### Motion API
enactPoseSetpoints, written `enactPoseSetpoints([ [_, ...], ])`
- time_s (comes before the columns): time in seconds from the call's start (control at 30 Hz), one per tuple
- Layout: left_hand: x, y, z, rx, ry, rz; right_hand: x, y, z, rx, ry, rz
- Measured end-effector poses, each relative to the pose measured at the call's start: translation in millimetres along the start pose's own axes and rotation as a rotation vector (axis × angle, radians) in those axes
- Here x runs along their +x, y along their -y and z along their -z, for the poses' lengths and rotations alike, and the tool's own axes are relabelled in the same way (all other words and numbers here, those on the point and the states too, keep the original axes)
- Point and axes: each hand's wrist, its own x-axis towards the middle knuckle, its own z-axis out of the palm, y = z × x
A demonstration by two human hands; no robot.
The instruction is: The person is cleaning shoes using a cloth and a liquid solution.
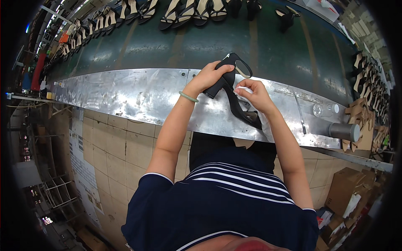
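Note:
A black high-heeled sandal (235,100) with an ankle strap is held on its side above the metal ledge (138,92). My left hand (212,76) wraps around its heel end, fingers closed, with the block heel jutting out below. On the other side, my right hand (255,95) pinches a white cloth (244,87) against the sandal near the arch. The cloth hangs down past my wrist beside the toe end, and part of it is hidden by my hand. The toe strap points toward me.
Beyond the ledge runs a green conveyor belt (155,49) with rows of black sandals (192,12) on its far side. To the right are a metal rod (300,112), a clear glass bottle (322,110) and a grey cylinder (344,131). Cardboard boxes (348,192) stand on the floor.

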Motion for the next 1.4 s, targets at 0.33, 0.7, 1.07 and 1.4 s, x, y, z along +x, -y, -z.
enactPoseSetpoints([
  [0.33,1,3,1,0.026,-0.004,-0.038,2,0,-11,-0.177,-0.129,0.170],
  [0.7,2,8,4,0.046,-0.020,-0.035,-4,-3,-13,-0.228,-0.114,0.157],
  [1.07,0,27,23,-0.101,0.106,-0.053,-12,-9,1,-0.304,-0.049,0.177],
  [1.4,-24,80,81,-0.360,0.361,-0.299,-27,28,44,0.268,-0.087,0.035],
])
